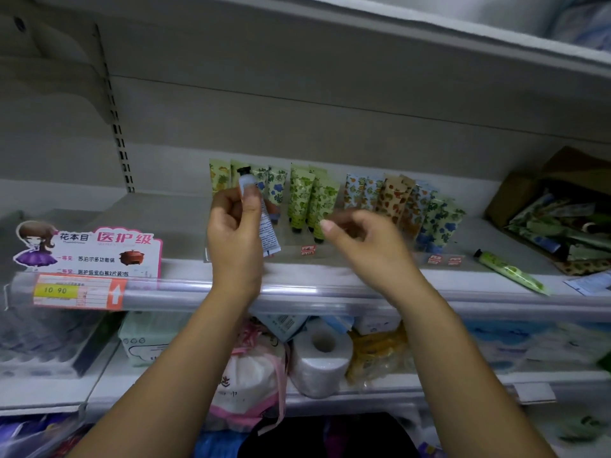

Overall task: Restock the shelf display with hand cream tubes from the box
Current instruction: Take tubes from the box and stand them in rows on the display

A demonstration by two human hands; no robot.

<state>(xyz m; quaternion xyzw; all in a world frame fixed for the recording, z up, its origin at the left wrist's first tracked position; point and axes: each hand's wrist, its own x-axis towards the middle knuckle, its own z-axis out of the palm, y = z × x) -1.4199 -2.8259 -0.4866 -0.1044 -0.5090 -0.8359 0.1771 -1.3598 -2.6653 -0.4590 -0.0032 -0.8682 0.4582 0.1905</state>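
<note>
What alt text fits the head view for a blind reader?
The left hand holds a blue-and-white hand cream tube before upright floral tubes on a white shelf; the empty right hand hovers beside; a brown cardboard box sits right.

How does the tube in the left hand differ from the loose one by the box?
The held tube stands nearly upright, cap up, gripped by the left hand; the loose tube lies flat on the shelf. The held tube shows pale blue and white; the loose tube is leafy green. Both have black caps.
</note>
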